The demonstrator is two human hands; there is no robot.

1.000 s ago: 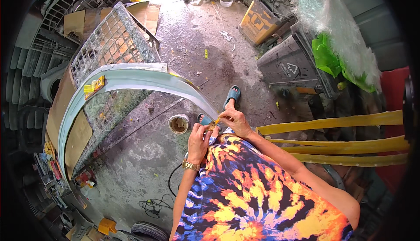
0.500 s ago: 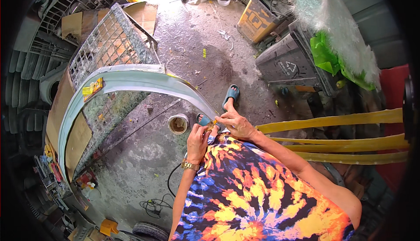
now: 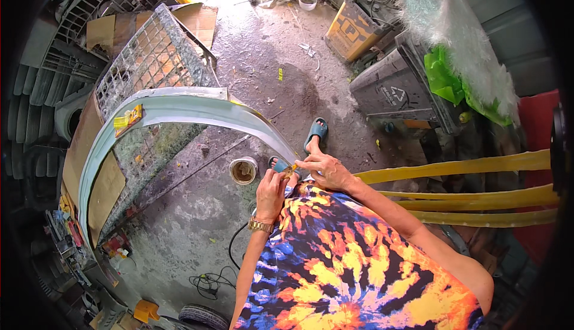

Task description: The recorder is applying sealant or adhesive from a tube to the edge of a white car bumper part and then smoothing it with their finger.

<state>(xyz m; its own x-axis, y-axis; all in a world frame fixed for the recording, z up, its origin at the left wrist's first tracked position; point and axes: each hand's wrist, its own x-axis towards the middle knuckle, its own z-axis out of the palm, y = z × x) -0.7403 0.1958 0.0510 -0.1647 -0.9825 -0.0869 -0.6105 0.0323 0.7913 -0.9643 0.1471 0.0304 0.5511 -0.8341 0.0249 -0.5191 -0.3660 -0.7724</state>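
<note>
A long, pale blue-grey curved strip (image 3: 179, 112) arches from the left side to a narrow end in front of my body. At that end my left hand (image 3: 271, 195) and my right hand (image 3: 326, 171) come together, fingers pinched. A small amber-yellow piece (image 3: 292, 168) shows between the fingertips, too small to name exactly. My right fingertips lie right beside the strip's tip; whether they also grip it is hidden. On the strip's left part rests a yellow-and-orange block (image 3: 127, 119), out of reach of both hands.
Beneath the strip are a dusty metal grate (image 3: 158, 61) and cardboard (image 3: 106, 201). An open round tub (image 3: 243, 170) stands on the floor left of my feet. Yellow bands (image 3: 466, 165) stretch across the right. A dark bin (image 3: 394, 90) and a yellow container (image 3: 353, 31) stand behind; a cable (image 3: 210, 283) lies lower left.
Both hands stay at the strip's end, with only slight finger movement. The whole view has shifted very slightly; nothing else has visibly moved.
</note>
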